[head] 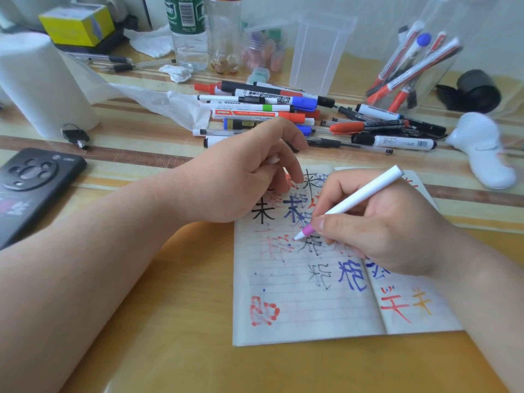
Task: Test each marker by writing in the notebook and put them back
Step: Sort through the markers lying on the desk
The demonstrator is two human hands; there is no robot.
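At the far left, a black smartphone is seen lying on the yellow striped table, with a white paper towel roll standing behind it and a small black key between the two. The left hand is held loosely curled, its fingertips resting on the upper edge of the open lined paper notebook; something small and pale is tucked between the fingers, though what it is cannot be told. The notebook's upper left corner is covered by this hand. Red, blue, black and orange characters are written across both pages. The right hand is closed in a writing pinch around a slim white marker with a pink collar, whose pale tip is held at the left page, near the middle fold; whether it touches the paper cannot be told. Part of the right page is hidden under this hand. Behind the notebook, a loose pile of capped markers and pens in red, blue, black and green is spread over the table. Further right, a clear plastic container is seen holding several red and blue markers, tilted. A white plastic object lies at the right edge.
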